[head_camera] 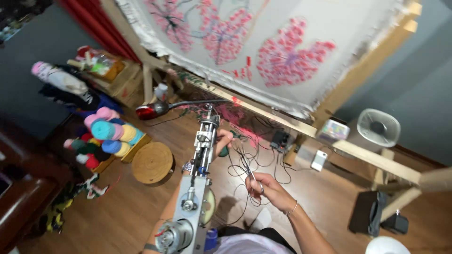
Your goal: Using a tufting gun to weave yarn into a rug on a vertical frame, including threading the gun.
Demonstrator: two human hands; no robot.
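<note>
Your left hand (223,141) was half hidden behind the long grey metal tufting gun (197,188), fingers wrapped on it; gun pointed up-frame toward the canvas. Your right hand (270,190) pinched thin dark yarn (245,162).

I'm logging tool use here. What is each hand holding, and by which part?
The left hand grips the tufting gun near its front end. The right hand pinches thin dark yarn between its fingertips.

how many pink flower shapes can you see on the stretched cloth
3 pink flower shapes on the cloth: one at upper left, one in the middle, one at right. More may lie beyond the frame's top edge.
</note>
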